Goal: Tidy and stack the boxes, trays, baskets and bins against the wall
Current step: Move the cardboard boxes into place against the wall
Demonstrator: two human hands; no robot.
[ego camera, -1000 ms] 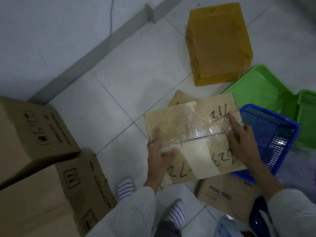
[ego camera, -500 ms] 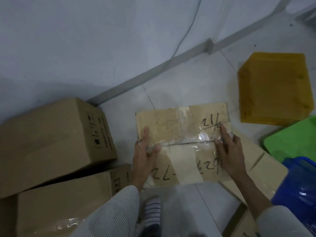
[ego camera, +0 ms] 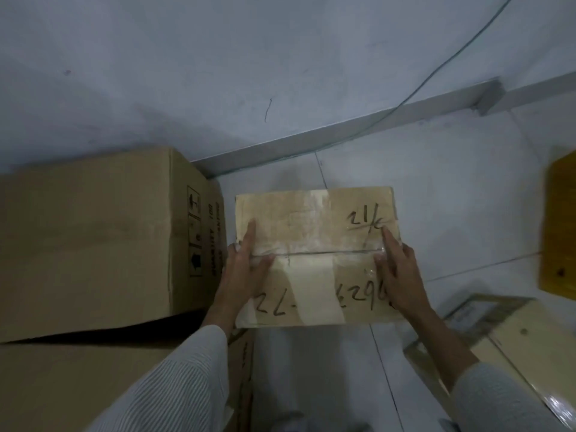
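Since the earlier frames, the taped brown cardboard box with handwritten numbers (ego camera: pixel 314 254) has come away from the blue basket and green trays, which are out of view now, and sits close to the wall, just beside the large plain cardboard carton (ego camera: pixel 93 241) at its 9 o'clock. Both hands have stayed on it through the move. At the box's 9 o'clock edge, the left hand (ego camera: pixel 246 269) lies with index finger stretched along the top, thumb on the taped seam and the other fingers wrapped over the side. Mirroring it at the 3 o'clock edge, the right hand (ego camera: pixel 396 269) has its index finger pointing toward the scrawled "21" and its thumb on the seam, the remaining fingers curled over the side. I cannot tell whether the box rests on the tiled floor (ego camera: pixel 436 188) or is held just above it.

Beneath the large carton, at 7 o'clock in the view, lies a second cardboard carton (ego camera: pixel 78 385). A yellow plastic bin (ego camera: pixel 561 226) shows at 3 o'clock, and a flat pale cardboard box (ego camera: pixel 514 344) at 4 o'clock. From 2 o'clock a thin cable (ego camera: pixel 436 73) runs down the grey wall (ego camera: pixel 218 57) to the skirting.
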